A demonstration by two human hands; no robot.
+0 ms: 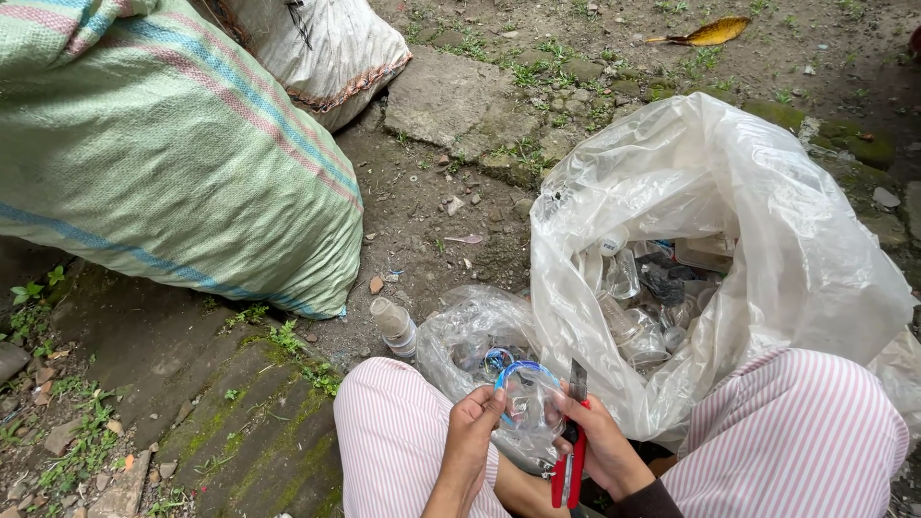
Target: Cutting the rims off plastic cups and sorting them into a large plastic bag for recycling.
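right at the bottom of the view, the left hand [470, 422] has its fingers curled round the side of a clear plastic cup with a blue rim [526, 398], pinching it steady between both knees in pink-striped trousers [393, 432]. opposite, the right hand [600, 446] is wrapped tight on a red-handled utility knife [573, 441], its fingers closed about the handle, and the dark blade pokes up just past the fingertips, right beside the cup's wall; whether the edge is touching the plastic, i cannot tell. so the cup sits between the two sets of fingers, close to the lap. just beyond the fingertips, a small clear bag [470, 336] holds a few cups with blue rims, only a modest heap, so by the look of it little has gone through yet. further out on the right-hand side, a big clear plastic bag [767, 221] gapes open, packed with clear cups and bottles, plenty in there waiting. out past the left fingers, a pale paper-looking cup [393, 324] lies on the dirt [422, 201]. further off that way, a bulging green woven sack with pink and blue stripes [163, 144], then a white sack [326, 43] behind it, and far at the top a yellow leaf [708, 34] on the ground.
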